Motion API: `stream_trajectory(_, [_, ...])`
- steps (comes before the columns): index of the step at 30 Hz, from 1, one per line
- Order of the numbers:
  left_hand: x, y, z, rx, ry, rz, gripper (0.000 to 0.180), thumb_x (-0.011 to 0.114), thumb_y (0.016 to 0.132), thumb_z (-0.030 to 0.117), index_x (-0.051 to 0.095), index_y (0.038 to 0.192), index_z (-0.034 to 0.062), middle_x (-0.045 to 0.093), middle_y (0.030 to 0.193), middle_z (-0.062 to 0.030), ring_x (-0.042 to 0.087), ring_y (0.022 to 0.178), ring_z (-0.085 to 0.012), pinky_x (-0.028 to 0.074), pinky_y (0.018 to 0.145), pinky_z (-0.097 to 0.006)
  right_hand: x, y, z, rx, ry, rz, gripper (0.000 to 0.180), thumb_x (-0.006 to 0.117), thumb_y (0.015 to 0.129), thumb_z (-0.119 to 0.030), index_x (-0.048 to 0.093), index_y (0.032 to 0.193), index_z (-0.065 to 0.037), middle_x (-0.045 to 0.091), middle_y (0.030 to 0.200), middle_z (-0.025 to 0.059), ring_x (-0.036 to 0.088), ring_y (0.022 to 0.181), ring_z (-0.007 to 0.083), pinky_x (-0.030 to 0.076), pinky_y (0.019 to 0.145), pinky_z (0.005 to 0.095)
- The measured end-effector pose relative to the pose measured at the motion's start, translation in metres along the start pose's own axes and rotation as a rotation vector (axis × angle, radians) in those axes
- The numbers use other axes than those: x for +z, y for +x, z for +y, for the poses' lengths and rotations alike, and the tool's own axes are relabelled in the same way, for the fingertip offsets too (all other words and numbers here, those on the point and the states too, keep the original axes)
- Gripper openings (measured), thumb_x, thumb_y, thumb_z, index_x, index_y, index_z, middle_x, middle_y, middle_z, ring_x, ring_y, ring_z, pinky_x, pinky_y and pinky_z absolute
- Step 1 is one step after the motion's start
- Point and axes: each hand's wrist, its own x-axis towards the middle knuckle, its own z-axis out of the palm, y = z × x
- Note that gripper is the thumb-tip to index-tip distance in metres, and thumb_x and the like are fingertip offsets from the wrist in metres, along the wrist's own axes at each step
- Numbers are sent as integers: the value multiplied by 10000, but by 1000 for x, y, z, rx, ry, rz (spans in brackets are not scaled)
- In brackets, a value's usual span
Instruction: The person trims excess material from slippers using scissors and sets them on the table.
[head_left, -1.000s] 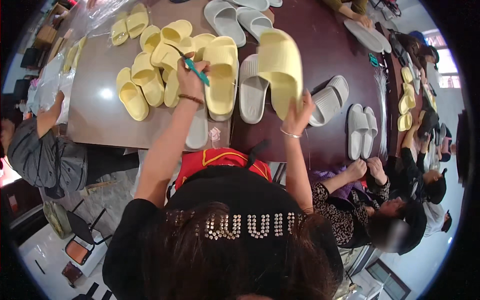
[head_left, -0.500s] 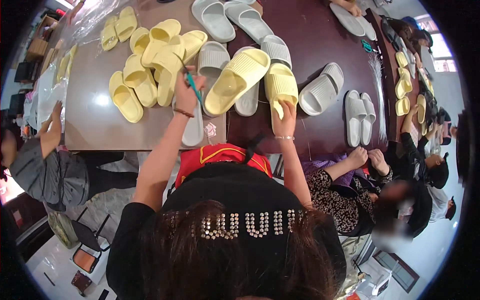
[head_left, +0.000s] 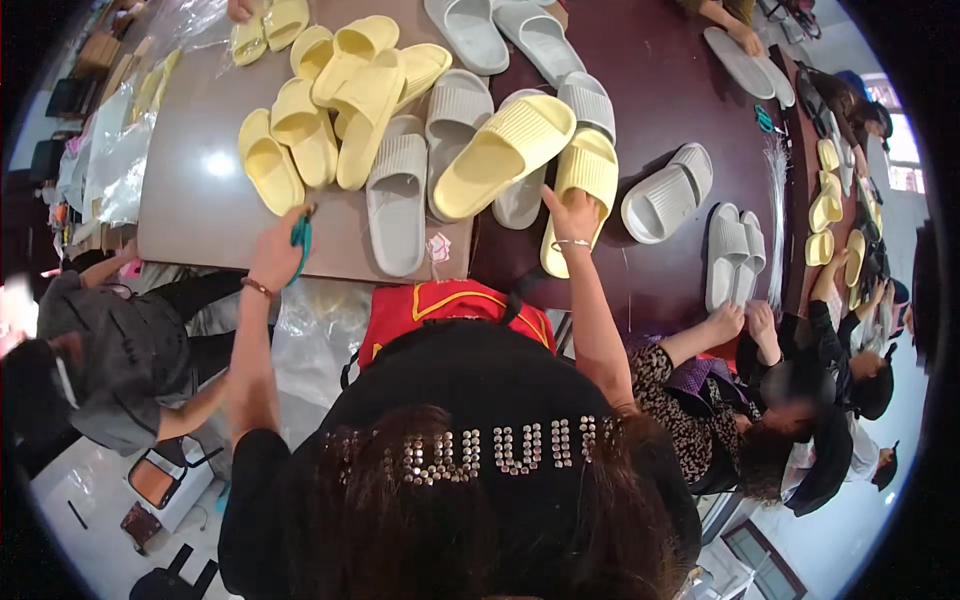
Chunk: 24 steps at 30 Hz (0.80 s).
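Yellow foam is what the right hand (head_left: 572, 212) rests on: a slipper (head_left: 583, 190) lying on the bench (head_left: 200, 215) with its long axis running away from the person, toe end far, heel end near. The hand covers the near half of it, fingers (head_left: 556, 200) spread and laid flat over the strap rather than curled round it, so it looks pressed or steadied, not lifted. Just left of that slipper, and touching it, a second yellow slipper (head_left: 500, 155) lies tilted, its long axis slanting up to the right, propped on grey slippers (head_left: 398, 190) beneath.

Left hand (head_left: 275, 255) is at the near edge of the bench, well to the left of the held slipper, closed round green-handled scissors (head_left: 300, 238) that point up and away. Between that hand and the held slipper lies the grey slipper, lengthwise like the yellow one.

So the right hand is much nearer; the scissors would have to cross rightward over the grey slipper to reach it.

Left of the grey slipper, more yellow slippers (head_left: 320, 120) are heaped.
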Motion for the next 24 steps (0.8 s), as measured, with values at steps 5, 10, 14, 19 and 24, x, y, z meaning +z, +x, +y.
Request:
stream_trajectory(5, [35, 35, 47, -16, -678, 296, 429, 631, 730, 97, 451, 1117, 61, 560, 802, -45, 525, 702, -95, 430, 636, -218, 25, 17, -54, 232, 49, -120, 1044, 605, 517, -653, 320, 1222, 62, 313, 1254, 275, 227, 1207, 402, 138, 977, 521])
stream_trajectory(10, [74, 75, 148, 154, -865, 280, 424, 631, 745, 161, 419, 1103, 81, 597, 946, -79, 580, 813, -157, 456, 703, -273, 34, 44, -57, 453, 122, -107, 746, 577, 626, -443, 424, 1092, 118, 389, 1181, 291, 321, 1142, 415, 235, 942, 470])
stream_trajectory(14, [120, 94, 162, 197, -544, 132, 456, 639, 696, 251, 454, 1083, 98, 566, 886, -192, 531, 819, -383, 428, 688, -414, 18, 39, -40, 204, 940, 354, 328, 430, 710, -48, 507, 999, 84, 536, 992, 205, 547, 830, 307, 438, 749, 379])
stream_trajectory(19, [123, 45, 121, 263, -481, -157, 437, 619, 706, 250, 468, 1081, 85, 576, 854, -184, 551, 790, -362, 434, 680, -410, -91, 28, -28, 12, 1342, 381, 350, 509, 809, -117, 443, 1120, 28, 545, 1008, 111, 559, 866, 181, 479, 721, 291])
stream_trajectory(24, [104, -4, 75, 340, -410, -41, 429, 615, 711, 257, 478, 1089, 106, 589, 804, -149, 556, 784, -354, 436, 676, -404, -148, 6, -10, -31, 958, 266, 299, 500, 796, -82, 491, 1070, 36, 568, 975, 94, 549, 873, 171, 443, 735, 264])
